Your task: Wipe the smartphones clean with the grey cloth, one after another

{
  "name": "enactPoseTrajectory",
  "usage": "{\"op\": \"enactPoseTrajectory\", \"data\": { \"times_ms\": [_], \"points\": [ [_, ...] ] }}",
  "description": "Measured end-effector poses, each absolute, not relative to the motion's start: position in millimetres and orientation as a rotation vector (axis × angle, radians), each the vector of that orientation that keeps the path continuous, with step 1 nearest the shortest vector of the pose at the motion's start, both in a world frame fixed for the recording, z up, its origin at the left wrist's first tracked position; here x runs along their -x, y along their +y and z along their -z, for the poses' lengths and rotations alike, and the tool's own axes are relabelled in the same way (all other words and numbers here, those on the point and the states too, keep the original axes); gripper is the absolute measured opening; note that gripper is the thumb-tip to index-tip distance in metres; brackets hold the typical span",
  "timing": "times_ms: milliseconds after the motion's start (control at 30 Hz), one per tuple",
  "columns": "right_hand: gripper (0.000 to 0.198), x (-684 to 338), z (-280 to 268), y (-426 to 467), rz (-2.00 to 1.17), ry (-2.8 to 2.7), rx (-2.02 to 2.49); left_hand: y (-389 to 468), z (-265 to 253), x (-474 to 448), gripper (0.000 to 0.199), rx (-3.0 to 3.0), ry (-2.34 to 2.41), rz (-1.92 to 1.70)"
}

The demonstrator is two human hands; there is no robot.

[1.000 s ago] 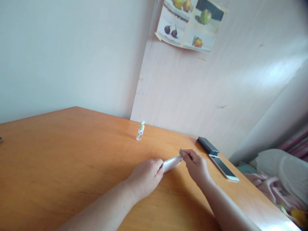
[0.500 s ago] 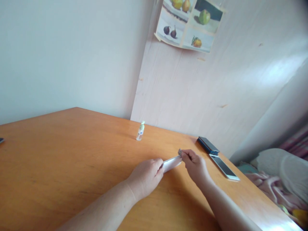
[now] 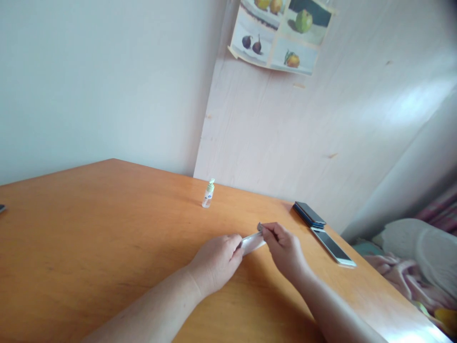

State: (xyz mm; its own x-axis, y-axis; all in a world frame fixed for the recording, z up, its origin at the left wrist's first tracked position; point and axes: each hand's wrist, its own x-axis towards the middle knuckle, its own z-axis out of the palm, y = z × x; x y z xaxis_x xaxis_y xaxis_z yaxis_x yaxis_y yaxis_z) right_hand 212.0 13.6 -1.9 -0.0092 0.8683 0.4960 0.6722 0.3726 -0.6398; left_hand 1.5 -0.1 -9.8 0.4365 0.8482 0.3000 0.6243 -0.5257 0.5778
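My left hand (image 3: 217,262) is closed round the near end of a thin white phone (image 3: 252,244), which is held tilted above the table. My right hand (image 3: 284,245) is at the phone's far end, its thumb and fingers pinched on a small crumpled greyish piece of cloth (image 3: 259,226) that rests against the upper edge. Most of the cloth is hidden by the fingers. The phone's other face is turned away from me.
A small clear pump bottle (image 3: 207,194) with a pale green top stands on the orange wooden table (image 3: 107,228). To the right lie a stack of dark phones (image 3: 309,214) and a white phone with a dark screen (image 3: 332,247). Bedding (image 3: 403,276) is beyond the right edge.
My right hand and the cloth have slid a little to the left along the phone's edge. My left hand and the phone have stayed nearly still.
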Motion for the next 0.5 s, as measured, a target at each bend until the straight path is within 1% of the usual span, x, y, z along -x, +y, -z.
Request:
{"op": "enactPoseTrajectory", "data": {
  "times_ms": [67, 133, 367, 433, 500],
  "points": [
    [0.031, -229.8, 1.9, 24.1, -0.216, -1.640, 1.484, 0.2, 10.4, -2.0, 0.021, -2.322, 1.260, -0.805],
    [0.031, -234.3, 2.9, 25.8, -0.186, -1.620, 1.497, 0.3, 11.0, -2.5, 0.021, -2.330, 1.258, -0.812],
    [0.022, -180.0, 6.1, -9.7, -0.368, -1.942, 1.119, -1.6, 9.1, -2.3, 0.027, -2.291, 1.157, -0.878],
    [0.022, -183.7, 5.5, -6.3, -0.364, -1.917, 1.163, -1.7, 8.7, -1.8, 0.024, -2.298, 1.169, -0.872],
    [0.026, -201.7, 5.2, 6.1, -0.332, -1.802, 1.301, -1.3, 9.2, -1.8, 0.022, -2.306, 1.220, -0.842]
  ]
}}
